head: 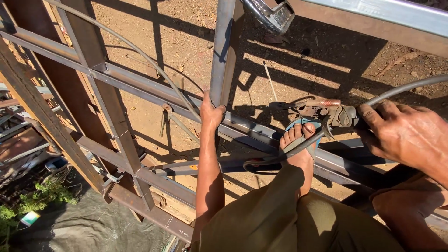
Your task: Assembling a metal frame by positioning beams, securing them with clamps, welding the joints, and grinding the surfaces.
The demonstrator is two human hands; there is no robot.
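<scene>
The welding electrode holder [326,113] sits right of the upright steel tube [225,51], its rusty clamp head and copper-coloured tip hovering just above the long steel rail [154,93] that runs across the frame. The right hand [406,135] has it, fingers clenched around the handle end where the thick grey cable [406,88] comes in from the right. A loop of that cable [280,156] droops below the holder and passes across the person's foot [298,149], which rests in a blue sandal on the rail, just right of the upright tube.

Over at the upright tube itself, the left hand [211,114] is clamped on its foot, fingers wrapped round the base right where the tube meets the rail, the arm stretched straight up from the bottom of the view. Olive trousers [280,219] fill the lower edge, below and right of the tube.

Left of the tube, more rusty frame bars [116,126] cross in a grid, and a thin curved rod [140,53] sweeps over them toward the tube's base. Beyond the tube lies bare dirt ground [186,32], striped with frame shadows. Far left and low, some green weeds [37,198] and a dark tarp [93,226]
</scene>
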